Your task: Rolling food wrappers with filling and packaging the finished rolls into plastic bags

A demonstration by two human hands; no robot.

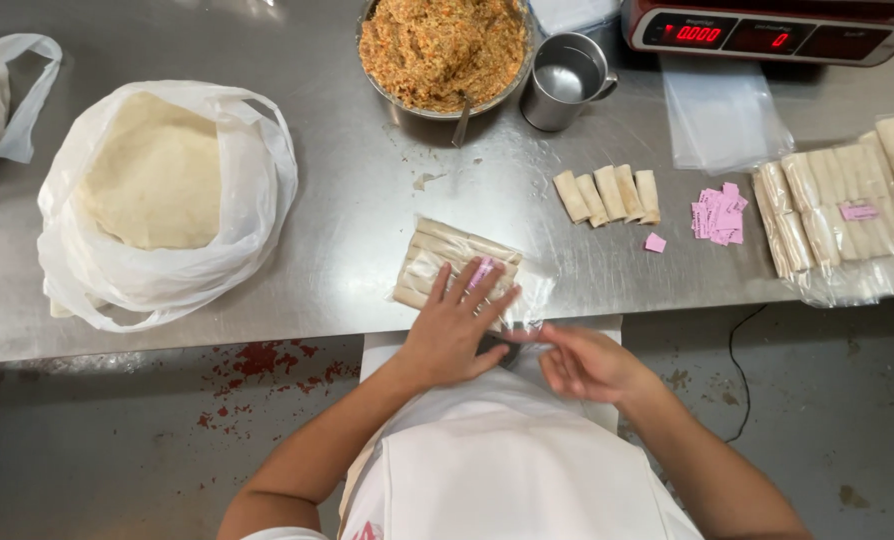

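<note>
Right hand [585, 362] pinches the open end of the clear plastic bag of pale rolls [457, 275] at the steel table [347, 200] edge. Left hand [454, 325] lies spread flat on it. Beyond: four loose pale rolls [609, 194], steel bowl of orange filling [443, 50].

clear bag of pale rolls [445, 262], flat, tilted, at table's near edge

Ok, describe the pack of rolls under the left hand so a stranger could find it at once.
Start at the steel table and follow its near edge to the middle, below the bowl of orange filling. The clear bag of pale rolls lies there, pressed flat by the left hand. Unlike the four loose rolls to its right, it is bagged, with a pink slip inside.
</note>
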